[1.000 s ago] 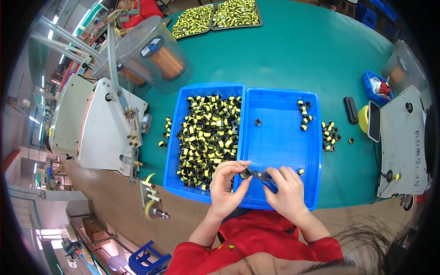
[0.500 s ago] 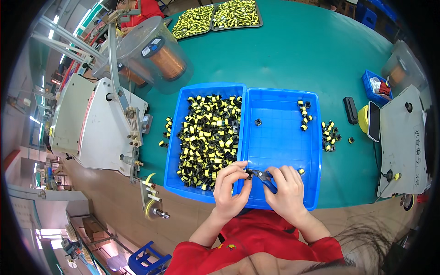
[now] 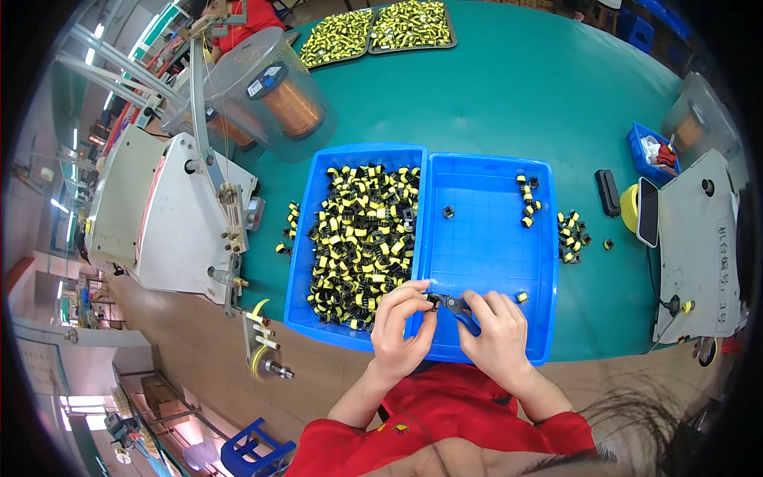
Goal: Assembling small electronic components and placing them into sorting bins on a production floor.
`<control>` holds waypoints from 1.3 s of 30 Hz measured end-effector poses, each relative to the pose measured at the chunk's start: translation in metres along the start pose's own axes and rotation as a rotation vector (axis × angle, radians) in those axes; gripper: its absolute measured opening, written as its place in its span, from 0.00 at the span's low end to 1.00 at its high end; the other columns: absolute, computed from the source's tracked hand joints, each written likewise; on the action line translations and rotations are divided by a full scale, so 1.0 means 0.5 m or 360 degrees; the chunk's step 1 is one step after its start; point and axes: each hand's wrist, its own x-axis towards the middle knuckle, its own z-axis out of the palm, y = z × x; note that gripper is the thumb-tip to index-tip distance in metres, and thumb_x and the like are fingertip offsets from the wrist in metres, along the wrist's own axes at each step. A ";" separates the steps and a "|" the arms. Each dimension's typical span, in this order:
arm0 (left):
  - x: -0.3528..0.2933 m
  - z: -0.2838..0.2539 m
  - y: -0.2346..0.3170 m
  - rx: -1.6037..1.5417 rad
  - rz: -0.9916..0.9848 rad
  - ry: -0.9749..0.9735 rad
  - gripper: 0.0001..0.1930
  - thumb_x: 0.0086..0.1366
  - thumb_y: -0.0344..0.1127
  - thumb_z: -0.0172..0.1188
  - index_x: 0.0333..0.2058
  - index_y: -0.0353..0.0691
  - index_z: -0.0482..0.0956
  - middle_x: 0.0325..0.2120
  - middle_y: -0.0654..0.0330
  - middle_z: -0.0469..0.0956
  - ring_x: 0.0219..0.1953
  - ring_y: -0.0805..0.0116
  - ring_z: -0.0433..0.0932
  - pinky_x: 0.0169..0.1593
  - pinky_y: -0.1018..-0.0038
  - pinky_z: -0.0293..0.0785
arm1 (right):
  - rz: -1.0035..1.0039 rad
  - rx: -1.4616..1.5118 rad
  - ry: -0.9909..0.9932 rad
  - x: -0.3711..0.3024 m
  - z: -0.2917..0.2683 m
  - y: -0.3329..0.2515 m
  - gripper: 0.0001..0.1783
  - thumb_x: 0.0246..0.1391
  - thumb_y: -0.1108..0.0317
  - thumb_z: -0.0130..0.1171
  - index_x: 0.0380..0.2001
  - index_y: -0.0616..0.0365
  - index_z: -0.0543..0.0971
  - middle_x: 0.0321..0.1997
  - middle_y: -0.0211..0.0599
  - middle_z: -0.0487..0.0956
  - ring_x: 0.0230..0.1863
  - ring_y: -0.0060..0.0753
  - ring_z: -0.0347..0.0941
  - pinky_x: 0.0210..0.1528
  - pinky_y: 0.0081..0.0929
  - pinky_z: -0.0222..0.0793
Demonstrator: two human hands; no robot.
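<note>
My left hand (image 3: pixel 400 327) pinches a small black coil bobbin (image 3: pixel 432 307) between thumb and fingers, above the near edge where two blue bins meet. In my right hand (image 3: pixel 498 334) is a pair of blue-handled side cutters (image 3: pixel 466 316). Their jaws point left and meet the bobbin; fingers hide part of it. The left blue bin (image 3: pixel 300 262) is heaped with black bobbins wrapped in yellow tape (image 3: pixel 366 238). Inside the right blue bin (image 3: pixel 485 246) lie a lone dark bobbin (image 3: pixel 448 212), several at the far right corner (image 3: pixel 528 199) and one beside my right hand (image 3: pixel 522 297).
Loose bobbins (image 3: pixel 571 237) lie on the green table (image 3: pixel 509 87) right of the bins. White machines (image 3: pixel 183 215) flank both sides, with copper wire spools (image 3: pixel 290 107) behind the left one. A phone (image 3: pixel 648 211) and black case (image 3: pixel 608 192) are at right; full trays (image 3: pixel 409 24) sit far back.
</note>
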 end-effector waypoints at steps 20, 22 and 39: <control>-0.019 -0.148 -0.128 0.1056 -0.0746 0.0305 0.13 0.52 0.26 0.58 0.38 0.36 0.71 0.32 0.59 0.67 0.36 0.65 0.66 0.41 0.72 0.64 | 0.1177 -0.1131 0.0121 -0.099 -0.073 0.348 0.16 0.47 0.60 0.59 0.37 0.57 0.73 0.36 0.43 0.74 0.40 0.45 0.70 0.40 0.40 0.66; -0.028 -0.146 -0.132 0.1072 -0.0751 0.0261 0.12 0.52 0.26 0.57 0.37 0.36 0.71 0.32 0.59 0.67 0.35 0.64 0.64 0.42 0.71 0.63 | 0.0927 -0.1210 0.0424 -0.080 -0.060 0.316 0.13 0.49 0.63 0.57 0.36 0.58 0.74 0.36 0.42 0.74 0.40 0.44 0.69 0.41 0.39 0.64; -0.046 -0.149 -0.157 0.0973 -0.0693 0.0216 0.07 0.54 0.26 0.53 0.34 0.35 0.71 0.32 0.58 0.68 0.37 0.63 0.64 0.44 0.68 0.63 | -0.0415 -0.0571 -0.0599 0.119 0.084 0.172 0.15 0.41 0.76 0.51 0.37 0.61 0.70 0.38 0.47 0.68 0.39 0.46 0.69 0.38 0.37 0.70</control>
